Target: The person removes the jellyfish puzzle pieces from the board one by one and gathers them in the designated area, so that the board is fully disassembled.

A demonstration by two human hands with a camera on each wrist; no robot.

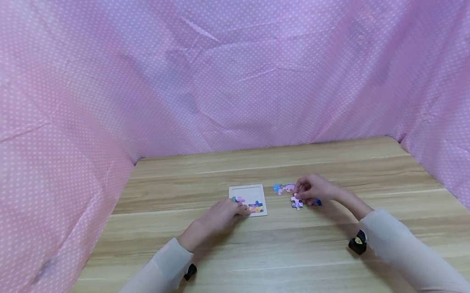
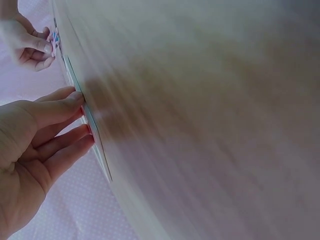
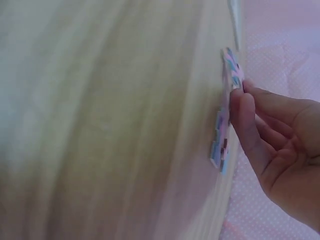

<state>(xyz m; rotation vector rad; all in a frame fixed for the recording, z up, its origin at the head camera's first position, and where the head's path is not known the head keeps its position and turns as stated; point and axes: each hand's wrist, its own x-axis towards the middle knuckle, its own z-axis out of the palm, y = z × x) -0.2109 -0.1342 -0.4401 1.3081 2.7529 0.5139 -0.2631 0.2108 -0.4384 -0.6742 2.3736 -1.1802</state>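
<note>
A white square puzzle tray (image 1: 263,192) lies on the table, with joined colourful puzzle pieces (image 1: 256,208) along its near side. My left hand (image 1: 222,213) rests on the tray's near left part, partly covering pieces there. In the left wrist view, its thumb and fingertips (image 2: 89,139) touch the tray's edge. To the right of the tray, my right hand (image 1: 318,188) pinches a pink puzzle piece (image 1: 296,201) between thumb and fingers. The right wrist view shows that piece (image 3: 232,67) tilted up, close over the loose pieces.
Loose puzzle pieces (image 1: 284,188) lie behind the held piece, and a dark blue one (image 1: 317,202) is partly under my right hand. The wooden table (image 1: 244,260) reaches back to a pink dotted cloth (image 1: 229,73) that hangs around it.
</note>
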